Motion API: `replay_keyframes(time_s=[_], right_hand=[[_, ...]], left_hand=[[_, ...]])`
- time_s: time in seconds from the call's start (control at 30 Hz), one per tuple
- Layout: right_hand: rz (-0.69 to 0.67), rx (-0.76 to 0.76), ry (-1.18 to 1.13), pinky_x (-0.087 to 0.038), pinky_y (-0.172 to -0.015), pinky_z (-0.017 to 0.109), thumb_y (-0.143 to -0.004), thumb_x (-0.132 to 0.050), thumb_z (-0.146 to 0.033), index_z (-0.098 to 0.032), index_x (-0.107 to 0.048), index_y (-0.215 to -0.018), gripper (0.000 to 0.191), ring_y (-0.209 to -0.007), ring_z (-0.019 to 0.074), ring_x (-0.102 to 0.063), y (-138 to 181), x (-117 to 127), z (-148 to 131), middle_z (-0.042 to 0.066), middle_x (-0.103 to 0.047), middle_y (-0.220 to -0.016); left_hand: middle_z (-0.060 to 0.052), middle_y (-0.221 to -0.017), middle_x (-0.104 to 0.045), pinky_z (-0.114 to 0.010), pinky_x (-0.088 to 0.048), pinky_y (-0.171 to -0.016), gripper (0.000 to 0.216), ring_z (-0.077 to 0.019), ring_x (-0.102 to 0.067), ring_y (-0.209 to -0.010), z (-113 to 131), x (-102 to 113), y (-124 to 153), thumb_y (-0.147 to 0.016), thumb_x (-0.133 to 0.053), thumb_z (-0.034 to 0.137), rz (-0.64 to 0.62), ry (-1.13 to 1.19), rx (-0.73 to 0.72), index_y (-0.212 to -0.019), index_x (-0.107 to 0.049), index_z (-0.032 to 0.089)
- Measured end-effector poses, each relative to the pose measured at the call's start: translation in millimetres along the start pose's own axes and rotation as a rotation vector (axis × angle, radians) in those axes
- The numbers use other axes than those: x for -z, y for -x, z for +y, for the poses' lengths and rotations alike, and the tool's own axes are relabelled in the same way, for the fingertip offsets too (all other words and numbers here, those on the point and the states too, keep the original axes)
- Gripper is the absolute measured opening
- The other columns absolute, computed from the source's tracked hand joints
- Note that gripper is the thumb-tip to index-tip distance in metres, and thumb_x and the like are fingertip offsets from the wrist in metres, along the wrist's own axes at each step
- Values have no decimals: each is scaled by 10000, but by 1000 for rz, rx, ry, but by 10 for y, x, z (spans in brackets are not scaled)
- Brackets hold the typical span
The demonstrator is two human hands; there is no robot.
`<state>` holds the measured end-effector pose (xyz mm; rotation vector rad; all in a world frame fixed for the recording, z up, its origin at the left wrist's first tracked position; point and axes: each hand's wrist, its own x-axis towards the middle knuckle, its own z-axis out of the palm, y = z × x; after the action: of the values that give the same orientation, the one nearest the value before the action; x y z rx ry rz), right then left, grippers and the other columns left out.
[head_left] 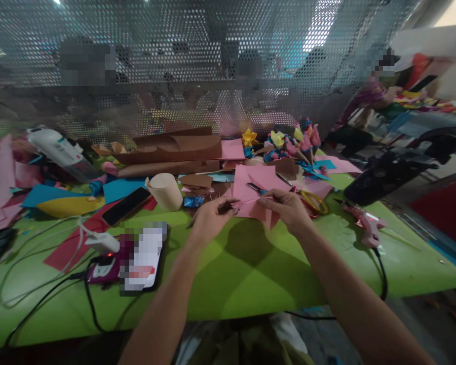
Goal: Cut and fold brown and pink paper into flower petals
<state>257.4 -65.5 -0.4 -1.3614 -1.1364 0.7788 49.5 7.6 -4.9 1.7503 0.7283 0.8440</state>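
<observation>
Over the green table, my left hand [214, 218] and my right hand [289, 207] pinch a small piece of pink paper [247, 208] between them. Its left edge is at my left fingertips, and the right thumb and fingers close on its other side. Just beyond lies a larger pink sheet [260, 176]. A dark pointed tool [255, 188] rests on that sheet, its near end partly hidden by my right hand. Right of this hand are scissors with yellow handles [314, 202]. A shiny blue packet [193, 201] is close to my left hand.
A cream roll [165, 192], black phone [126, 206], lit phone [146, 258] and purple power strip [108, 268] with cables lie left. At right are a pink glue gun [369, 227] and a black object [391, 172]. Paper flowers [277, 139] and brown paper [175, 147] line the back.
</observation>
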Motion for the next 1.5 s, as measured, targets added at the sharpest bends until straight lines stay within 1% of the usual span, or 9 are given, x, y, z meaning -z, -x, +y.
replay_keyframes(time_s=[0.17, 0.37, 0.53, 0.7, 0.9, 1.0, 1.1, 1.27, 1.5], right_hand=[[12, -48, -52, -391, -568, 272, -577, -827, -635, -186, -703, -692, 479, -600, 140, -501, -1, 2, -2, -3, -616, -635], [13, -65, -99, -372, -572, 268, -555, -851, -615, -187, -706, -683, 470, -600, 131, -486, -3, -4, -1, -14, -607, -626], [18, -85, -103, -350, -569, 275, -536, -850, -630, -190, -696, -667, 484, -594, 131, -468, -2, -12, -15, -15, -588, -612], [30, -89, -123, -356, -575, 273, -523, -858, -618, -189, -698, -666, 480, -597, 128, -475, -3, -15, -14, -17, -598, -616], [29, -91, -127, -368, -575, 275, -525, -857, -624, -194, -698, -670, 481, -598, 132, -485, -9, -24, -10, -16, -603, -615], [36, -90, -146, -388, -574, 280, -515, -862, -622, -204, -695, -668, 476, -605, 143, -509, -3, -35, -11, -9, -614, -623], [33, -85, -154, -408, -568, 285, -529, -856, -612, -213, -695, -683, 457, -611, 154, -533, 9, -46, -18, -2, -627, -639], [24, -62, -142, -436, -585, 285, -554, -856, -558, -209, -697, -677, 403, -628, 157, -553, 28, -50, -39, -2, -638, -646], [25, -16, -79, -441, -611, 291, -602, -840, -550, -207, -700, -681, 379, -634, 157, -550, 30, -34, -55, -3, -635, -642]], left_hand=[[-38, -1014, -754, -278, -553, -840, 288, -164, -702, -945, 1, -13, 6, -795, -701, 143, 31, 22, -80, -1071, -687, 223], [0, -885, -740, -261, -532, -791, 112, -147, -700, -846, -8, -15, 25, -852, -655, 170, 42, -109, -165, -942, -660, 237], [-12, -935, -739, -262, -524, -799, 99, -159, -699, -874, 32, -10, 47, -869, -639, 176, 59, -205, -215, -948, -660, 232], [-20, -982, -734, -264, -529, -820, 161, -149, -698, -878, 43, -24, 50, -878, -619, 167, 63, -197, -249, -1023, -646, 233], [-18, -959, -732, -262, -518, -822, 135, -154, -683, -891, 131, -23, 73, -885, -578, 139, 78, -236, -256, -943, -670, 219], [-17, -928, -729, -269, -510, -817, 127, -166, -676, -893, 148, -31, 82, -880, -571, 151, 112, -220, -219, -907, -676, 217], [-11, -851, -715, -267, -502, -763, 77, -164, -667, -827, 119, -50, 68, -861, -587, 177, 140, -159, -129, -847, -656, 207], [-6, -756, -674, -270, -492, -718, 36, -157, -655, -751, 29, -85, 11, -808, -624, 206, 161, 57, 15, -780, -614, 185], [-6, -797, -688, -289, -515, -760, 74, -141, -685, -735, 77, -55, -11, -759, -630, 192, 118, 317, 173, -829, -619, 173]])
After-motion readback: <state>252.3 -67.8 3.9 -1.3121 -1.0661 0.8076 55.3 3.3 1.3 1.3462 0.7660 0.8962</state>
